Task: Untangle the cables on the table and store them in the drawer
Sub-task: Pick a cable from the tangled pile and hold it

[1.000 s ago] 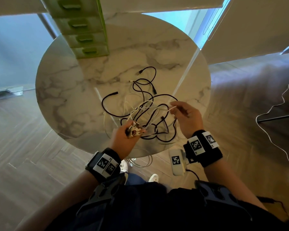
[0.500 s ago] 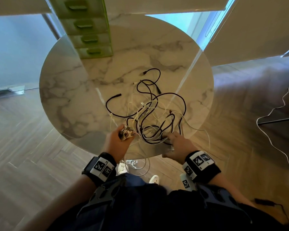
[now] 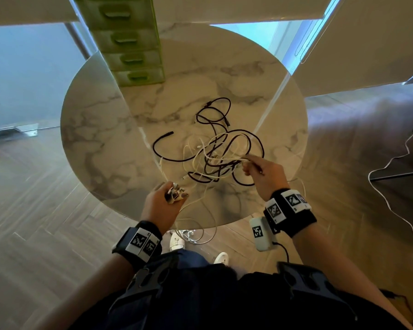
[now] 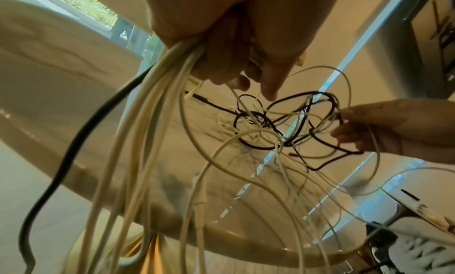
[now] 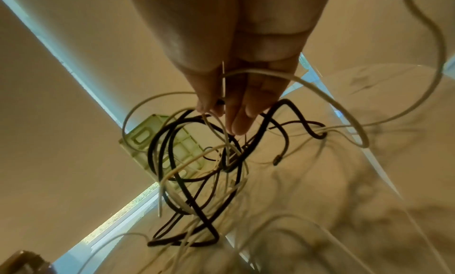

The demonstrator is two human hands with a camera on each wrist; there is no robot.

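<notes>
On the near half of the round marble table (image 3: 100, 129) lies your lot: one tangle of cables (image 3: 221, 154), black and white strands looped through each other, with a free black end curling out to the left and another black loop trailing toward the far side. Several white strands spill over the near edge and hang below it.

Your left hand (image 3: 163, 203) sits just off the near rim, fingers curled round a bunch of connector ends (image 3: 175, 194); the left wrist view shows white cables and one black one running down out of that fist. Your right hand (image 3: 264, 173) is raised over the right side of the knot, thumb and fingertips (image 5: 236, 120) pinching thin white strands that lift part of the tangle off the surface.

At the far edge of the table stands a green drawer unit (image 3: 131, 48), drawers stacked, all closed, well apart from the cables.

Beyond: wood-pattern floor, one white cable (image 3: 391, 186) on it at your right.
</notes>
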